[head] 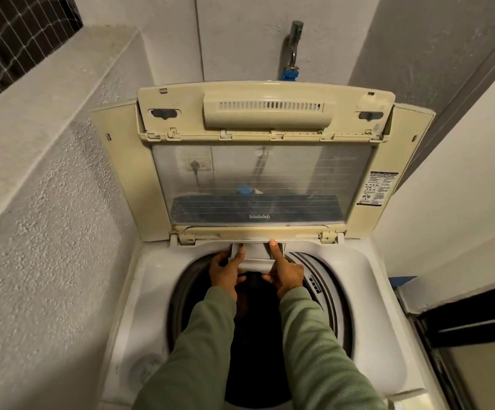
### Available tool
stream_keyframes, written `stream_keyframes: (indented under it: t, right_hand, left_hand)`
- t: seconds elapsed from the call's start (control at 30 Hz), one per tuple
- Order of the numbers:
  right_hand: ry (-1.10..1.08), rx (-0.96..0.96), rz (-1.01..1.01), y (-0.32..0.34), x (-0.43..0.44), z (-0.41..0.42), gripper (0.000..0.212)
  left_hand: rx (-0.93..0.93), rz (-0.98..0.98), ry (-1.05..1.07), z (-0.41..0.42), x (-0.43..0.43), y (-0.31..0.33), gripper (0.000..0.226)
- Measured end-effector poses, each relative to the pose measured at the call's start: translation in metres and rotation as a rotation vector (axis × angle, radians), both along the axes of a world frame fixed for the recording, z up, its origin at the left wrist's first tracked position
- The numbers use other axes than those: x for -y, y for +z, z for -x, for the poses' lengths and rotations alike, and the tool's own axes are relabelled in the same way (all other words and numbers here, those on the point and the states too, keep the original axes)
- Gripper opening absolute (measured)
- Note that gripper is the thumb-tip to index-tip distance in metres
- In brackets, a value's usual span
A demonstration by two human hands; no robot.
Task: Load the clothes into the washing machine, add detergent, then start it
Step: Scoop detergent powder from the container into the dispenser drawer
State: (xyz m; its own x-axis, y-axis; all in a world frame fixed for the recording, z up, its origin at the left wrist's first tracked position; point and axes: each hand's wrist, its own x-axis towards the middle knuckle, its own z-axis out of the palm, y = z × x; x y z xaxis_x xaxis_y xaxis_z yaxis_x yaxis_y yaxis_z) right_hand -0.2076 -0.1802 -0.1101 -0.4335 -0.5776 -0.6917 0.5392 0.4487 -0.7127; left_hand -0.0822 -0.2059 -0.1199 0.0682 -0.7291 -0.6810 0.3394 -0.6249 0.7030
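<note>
A white top-loading washing machine (139, 291) stands open, its cream lid (258, 161) folded up against the wall. The drum (258, 335) is dark inside; whether clothes lie in it cannot be made out. At the back rim a small white detergent drawer (255, 258) sticks out over the drum. My left hand (225, 270) grips the drawer's left side, thumb along its edge. My right hand (284, 270) holds the right side, with its forefinger stretched up along the drawer's right edge. No detergent container shows.
Rough grey walls close in on the left and behind. A tap with a blue hose fitting (290, 72) is on the back wall above the lid. A dark door frame (462, 321) runs along the right, close to the machine.
</note>
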Motion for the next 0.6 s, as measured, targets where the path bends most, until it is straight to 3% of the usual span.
stream_keyframes:
  t: [0.23, 0.33, 0.47, 0.6]
  right_hand:
    - [0.054, -0.028, 0.005, -0.002, -0.017, 0.003, 0.067]
    - [0.068, -0.033, 0.005, 0.001, -0.020, 0.006, 0.075]
    - [0.093, -0.081, -0.012, 0.009, -0.028, 0.006, 0.083]
    - [0.136, -0.304, -0.074, 0.018, -0.033, 0.013, 0.083]
  left_hand:
    - [-0.060, -0.001, -0.062, -0.004, -0.017, -0.003, 0.059]
    - [-0.029, -0.004, -0.115, -0.006, -0.016, -0.001, 0.061]
    - [0.115, 0.003, -0.241, -0.010, -0.012, -0.001, 0.064]
    - [0.321, 0.007, -0.307, -0.019, -0.014, -0.001, 0.077]
